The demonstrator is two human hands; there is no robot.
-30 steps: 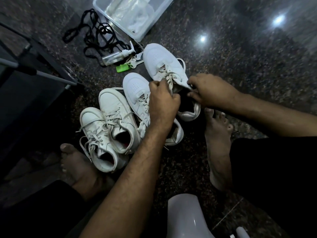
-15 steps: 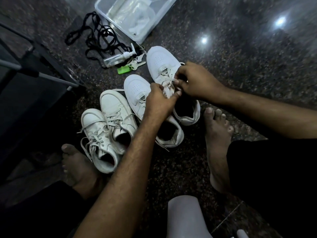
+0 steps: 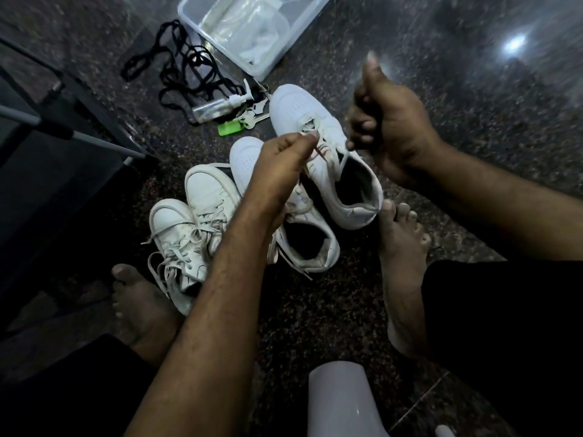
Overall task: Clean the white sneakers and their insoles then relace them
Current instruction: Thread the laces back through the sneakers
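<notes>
left hand (image 3: 284,159) pinched the lace (image 3: 318,149) at the far sneaker (image 3: 328,171) on the floor; right hand (image 3: 388,127) fisted on its loose end (thumb up), likely for unlacing.

Four sneakers (image 3: 328,159) lie in a row across the middle of the frame on the floor (image 3: 315,310) between my feet (image 3: 400,263), with the spray bottle (image 3: 220,104), keys (image 3: 252,116) and loose laces (image 3: 176,67) behind them and the tub (image 3: 262,64) at top centre.
</notes>
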